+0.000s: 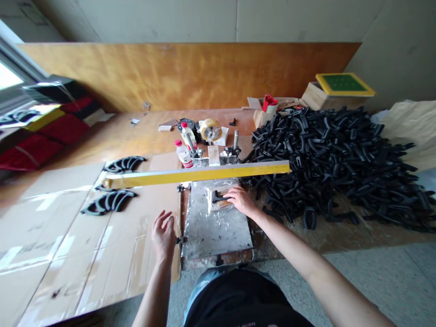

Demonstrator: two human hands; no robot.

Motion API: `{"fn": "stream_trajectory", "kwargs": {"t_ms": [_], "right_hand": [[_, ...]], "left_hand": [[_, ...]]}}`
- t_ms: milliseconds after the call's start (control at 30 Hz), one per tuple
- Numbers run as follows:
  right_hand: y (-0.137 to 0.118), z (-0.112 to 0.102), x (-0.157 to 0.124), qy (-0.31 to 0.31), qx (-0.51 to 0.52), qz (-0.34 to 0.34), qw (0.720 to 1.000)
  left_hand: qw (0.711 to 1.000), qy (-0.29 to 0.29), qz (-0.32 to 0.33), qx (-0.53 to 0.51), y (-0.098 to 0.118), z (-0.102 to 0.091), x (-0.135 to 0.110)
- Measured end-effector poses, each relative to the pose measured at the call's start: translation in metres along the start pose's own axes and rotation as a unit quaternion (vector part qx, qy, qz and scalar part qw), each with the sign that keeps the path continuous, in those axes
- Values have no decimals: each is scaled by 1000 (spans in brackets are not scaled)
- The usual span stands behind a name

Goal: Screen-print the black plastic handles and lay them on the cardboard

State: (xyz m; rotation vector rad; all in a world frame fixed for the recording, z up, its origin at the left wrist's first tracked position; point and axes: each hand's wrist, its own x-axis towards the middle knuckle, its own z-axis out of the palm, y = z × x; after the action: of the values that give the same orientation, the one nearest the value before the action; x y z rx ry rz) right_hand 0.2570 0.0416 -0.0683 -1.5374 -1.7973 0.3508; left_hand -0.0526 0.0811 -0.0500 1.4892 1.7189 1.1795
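head view, right hand [242,200] on black part [219,198], crosswise

You see everything in soft, even daylight from the window [7,77] at your far left, which lays pale glare on the taped cardboard [51,236] and the foil-covered plate [211,227], with faint shadows and lens-bent, slightly soft edges.

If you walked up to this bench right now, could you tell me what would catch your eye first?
The huge heap of black curved parts on the right of the table strikes first. Next, the long yellow bar raised across the middle, above a foil-covered plate. There the right hand rests on one black part, while the left hand hovers open by the plate's left edge.
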Motion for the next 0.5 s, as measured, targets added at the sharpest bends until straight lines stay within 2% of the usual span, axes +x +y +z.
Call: {"fn": "stream_trajectory", "kwargs": {"t_ms": [100,167,267,333,367,433,500], "right_hand": [[-5,4,-5,7,-78,12,997],[-13,3,-3,1,-124,-4,992],[-27,9,10,-61,-160,-87,981],[-34,19,21,-112,-171,-115,972],[-36,24,26,-124,-179,-105,970],[-37,30,31,-104,-189,-46,975],[-33,24,31,-76,-178,-5,981]], "left_hand": [[1000,0,0,-21,5,-4,6],[999,7,16,-28,23,-5,13],[993,16,63,-99,76,-1,27],[979,-1,95,-183,117,4,37],[970,-21,100,-219,136,7,41],[961,-61,94,-254,160,9,47],[963,-76,85,-243,166,6,46]]}}
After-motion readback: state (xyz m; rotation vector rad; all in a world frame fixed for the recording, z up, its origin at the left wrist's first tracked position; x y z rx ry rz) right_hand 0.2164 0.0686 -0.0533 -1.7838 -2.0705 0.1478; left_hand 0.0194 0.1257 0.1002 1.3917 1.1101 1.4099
